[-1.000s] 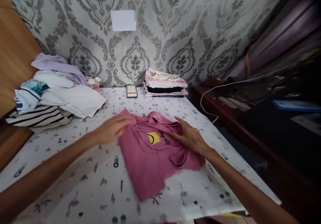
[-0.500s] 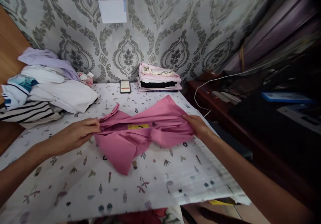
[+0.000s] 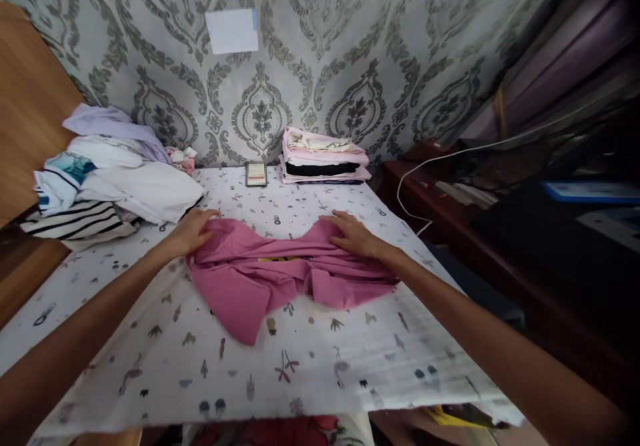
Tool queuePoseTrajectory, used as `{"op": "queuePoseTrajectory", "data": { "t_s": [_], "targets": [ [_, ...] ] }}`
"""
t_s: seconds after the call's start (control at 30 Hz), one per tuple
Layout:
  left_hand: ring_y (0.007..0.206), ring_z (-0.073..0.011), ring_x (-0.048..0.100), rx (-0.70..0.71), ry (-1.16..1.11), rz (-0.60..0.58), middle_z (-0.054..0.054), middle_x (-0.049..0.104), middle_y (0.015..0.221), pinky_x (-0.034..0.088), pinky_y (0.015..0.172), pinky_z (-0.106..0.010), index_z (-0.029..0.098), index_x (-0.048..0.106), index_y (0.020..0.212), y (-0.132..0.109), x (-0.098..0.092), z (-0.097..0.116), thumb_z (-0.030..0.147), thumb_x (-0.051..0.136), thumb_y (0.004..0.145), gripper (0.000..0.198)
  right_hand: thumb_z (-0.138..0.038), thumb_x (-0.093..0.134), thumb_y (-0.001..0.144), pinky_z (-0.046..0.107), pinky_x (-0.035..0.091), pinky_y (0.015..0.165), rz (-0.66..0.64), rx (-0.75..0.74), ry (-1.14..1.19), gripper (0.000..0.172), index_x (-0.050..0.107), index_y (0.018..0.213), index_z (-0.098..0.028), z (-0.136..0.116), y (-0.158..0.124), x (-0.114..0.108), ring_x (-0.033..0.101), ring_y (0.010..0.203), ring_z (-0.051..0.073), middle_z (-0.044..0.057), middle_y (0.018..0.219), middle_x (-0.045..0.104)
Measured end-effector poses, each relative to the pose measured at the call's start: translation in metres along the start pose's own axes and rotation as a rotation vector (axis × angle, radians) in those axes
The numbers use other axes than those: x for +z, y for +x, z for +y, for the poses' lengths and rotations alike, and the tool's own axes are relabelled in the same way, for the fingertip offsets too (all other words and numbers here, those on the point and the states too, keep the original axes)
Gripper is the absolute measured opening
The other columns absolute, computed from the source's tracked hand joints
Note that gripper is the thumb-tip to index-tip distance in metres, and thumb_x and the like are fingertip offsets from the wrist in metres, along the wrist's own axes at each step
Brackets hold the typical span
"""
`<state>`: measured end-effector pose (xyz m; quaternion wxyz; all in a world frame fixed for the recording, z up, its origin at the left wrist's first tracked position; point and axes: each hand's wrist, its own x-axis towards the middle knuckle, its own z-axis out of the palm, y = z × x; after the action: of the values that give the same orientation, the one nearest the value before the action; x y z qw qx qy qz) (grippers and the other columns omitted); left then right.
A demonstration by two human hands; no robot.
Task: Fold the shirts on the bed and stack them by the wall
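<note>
A pink garment (image 3: pixel 290 273) lies bunched on the patterned cloth, with creases running across it and part of a yellow print showing in its middle fold. My left hand (image 3: pixel 193 233) touches its far left corner, fingers apart and reaching over the edge. On the garment's right part rests my right hand (image 3: pixel 353 234), its fingers spread and pointing left. Neither hand grips the fabric. One pointed flap of the garment hangs toward me at the lower left.
A folded stack of clothes (image 3: pixel 325 156) stands against the wall, beside a small framed card (image 3: pixel 257 174). Loose clothes (image 3: pixel 120 166) are heaped at the left. Right of the white printed cloth (image 3: pixel 240 379), a white cable (image 3: pixel 400 196) runs over a dark red surface (image 3: pixel 425 193).
Both hands have let go of the garment's side edges and moved to its far side, the right one leftward. The raised far edge has dropped, covering more of the yellow print.
</note>
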<state>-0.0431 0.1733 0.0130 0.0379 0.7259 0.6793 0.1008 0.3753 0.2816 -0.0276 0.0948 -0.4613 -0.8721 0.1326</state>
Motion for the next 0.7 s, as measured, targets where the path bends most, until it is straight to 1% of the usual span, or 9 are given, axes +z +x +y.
{"op": "queuePoseTrajectory", "data": {
  "t_s": [0.07, 0.17, 0.23, 0.3, 0.4, 0.5, 0.53, 0.6, 0.7],
  "targets": [
    [0.112, -0.0317, 0.057, 0.075, -0.025, -0.057, -0.014, 0.061, 0.114, 0.045, 0.099, -0.043, 0.018, 0.064, 0.118, -0.006, -0.001, 0.003, 0.049, 0.045, 0.087, 0.048, -0.023, 0.060, 0.079, 0.048, 0.037, 0.109, -0.061, -0.069, -0.004, 0.047, 0.064, 0.126, -0.022, -0.003, 0.011, -0.002, 0.046, 0.135, 0.033, 0.014, 0.141, 0.055],
    [0.107, -0.0287, 0.060, 0.159, -0.048, -0.201, -0.010, 0.063, 0.118, 0.048, 0.088, -0.035, 0.022, 0.064, 0.114, -0.029, -0.005, 0.011, 0.058, 0.049, 0.087, 0.047, -0.020, 0.056, 0.077, 0.039, 0.046, 0.094, -0.086, -0.156, 0.039, 0.024, 0.068, 0.098, -0.019, -0.001, 0.017, -0.005, 0.060, 0.104, 0.025, 0.011, 0.110, 0.067],
    [0.103, -0.0275, 0.062, 0.154, -0.026, -0.267, -0.009, 0.066, 0.115, 0.048, 0.078, -0.031, 0.024, 0.064, 0.110, -0.042, -0.009, 0.014, 0.053, 0.052, 0.086, 0.039, -0.018, 0.054, 0.074, 0.033, 0.047, 0.082, -0.058, -0.169, 0.052, 0.014, 0.064, 0.084, -0.020, 0.000, 0.015, -0.007, 0.060, 0.087, 0.021, 0.007, 0.093, 0.066],
    [0.094, -0.0262, 0.064, 0.128, -0.001, -0.287, -0.007, 0.069, 0.103, 0.045, 0.073, -0.030, 0.024, 0.065, 0.097, -0.044, -0.018, 0.013, 0.045, 0.050, 0.086, 0.028, -0.017, 0.053, 0.071, 0.030, 0.045, 0.074, -0.006, -0.147, 0.070, 0.010, 0.060, 0.078, -0.021, 0.000, 0.011, -0.008, 0.057, 0.078, 0.019, 0.004, 0.083, 0.064],
    [0.073, -0.0219, 0.063, 0.145, -0.094, -0.382, -0.002, 0.068, 0.078, 0.041, 0.064, -0.027, 0.025, 0.065, 0.079, -0.022, -0.044, 0.011, 0.043, 0.052, 0.084, 0.023, -0.020, 0.053, 0.071, 0.028, 0.041, 0.065, 0.084, -0.051, 0.175, 0.009, 0.057, 0.078, -0.022, 0.002, 0.007, -0.015, 0.054, 0.067, 0.017, 0.000, 0.072, 0.061],
    [0.059, -0.0187, 0.060, 0.160, -0.234, -0.457, -0.001, 0.063, 0.065, 0.040, 0.057, -0.025, 0.022, 0.062, 0.071, 0.023, -0.076, 0.017, 0.042, 0.058, 0.078, 0.021, -0.028, 0.056, 0.074, 0.027, 0.039, 0.060, 0.297, 0.135, 0.254, 0.010, 0.060, 0.080, -0.021, 0.010, 0.013, -0.027, 0.052, 0.062, 0.016, -0.002, 0.065, 0.057],
    [0.057, -0.0185, 0.059, 0.146, -0.241, -0.429, -0.001, 0.062, 0.063, 0.041, 0.056, -0.025, 0.021, 0.062, 0.072, 0.040, -0.084, 0.021, 0.039, 0.058, 0.078, 0.019, -0.030, 0.056, 0.075, 0.028, 0.040, 0.060, 0.374, 0.203, 0.249, 0.013, 0.062, 0.081, -0.020, 0.014, 0.018, -0.031, 0.053, 0.063, 0.016, -0.001, 0.065, 0.058],
    [0.056, -0.0190, 0.060, 0.061, -0.198, -0.252, -0.002, 0.063, 0.065, 0.045, 0.058, -0.027, 0.019, 0.064, 0.084, 0.070, -0.089, 0.032, 0.031, 0.053, 0.081, 0.017, -0.029, 0.055, 0.077, 0.029, 0.044, 0.065, 0.473, 0.328, 0.191, 0.018, 0.066, 0.086, -0.018, 0.022, 0.029, -0.039, 0.058, 0.069, 0.019, 0.002, 0.072, 0.063],
    [0.078, -0.0240, 0.067, -0.066, -0.115, 0.057, -0.011, 0.069, 0.096, 0.052, 0.077, -0.036, 0.014, 0.059, 0.115, 0.094, -0.073, 0.048, 0.019, 0.046, 0.084, 0.035, -0.022, 0.054, 0.077, 0.040, 0.050, 0.083, 0.515, 0.447, 0.080, 0.037, 0.068, 0.111, -0.014, 0.028, 0.041, -0.039, 0.063, 0.098, 0.030, 0.014, 0.109, 0.069]
  ]
}}
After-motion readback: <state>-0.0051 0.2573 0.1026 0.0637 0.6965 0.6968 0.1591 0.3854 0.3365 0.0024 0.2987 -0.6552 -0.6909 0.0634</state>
